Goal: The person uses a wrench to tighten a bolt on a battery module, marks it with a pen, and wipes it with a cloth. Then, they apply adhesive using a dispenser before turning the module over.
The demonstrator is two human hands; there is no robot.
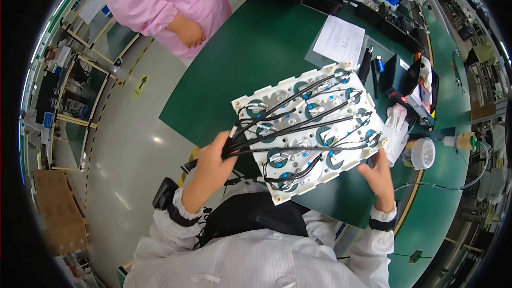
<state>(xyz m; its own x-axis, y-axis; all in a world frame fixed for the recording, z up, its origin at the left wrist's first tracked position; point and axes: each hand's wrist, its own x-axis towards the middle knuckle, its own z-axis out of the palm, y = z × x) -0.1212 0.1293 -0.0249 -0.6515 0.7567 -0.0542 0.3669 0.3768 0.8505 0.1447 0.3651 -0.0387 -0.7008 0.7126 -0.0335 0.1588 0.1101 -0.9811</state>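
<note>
At 10 to 11 o'clock from the panel's middle, a co-worker's hand (188,31) hung in front of a pink coat, well apart from the work. Between 8 and 9 o'clock, the left hand (212,168) was clamped around a bundle of black cables (230,148) just beside the panel's edge. The cables looked springy and bendable — a poor handle, since the panel's weight would likely pull on their joints.

The white panel (308,137) lay in the middle, slanted, above the near side of the green worktop (224,85); whether any of it rested there could not be told. It looked stiff and broad, probably awkward more than heavy, with smooth faces that might slip. Its round openings, blue dots and thin leads seemed the fragile parts, so the bare rim and corners looked the best places to grip, with both hands on opposite edges.

Towards 1 o'clock lay a paper (340,40). At 4 o'clock the right hand (377,176) met the panel's corner, thumb and fingers apart — how firmly it gripped, or how far the fingers reached beneath, could not be seen. Near 3 o'clock were a clear bag (396,128) just beside the panel and, farther out, a tub (424,152).
</note>
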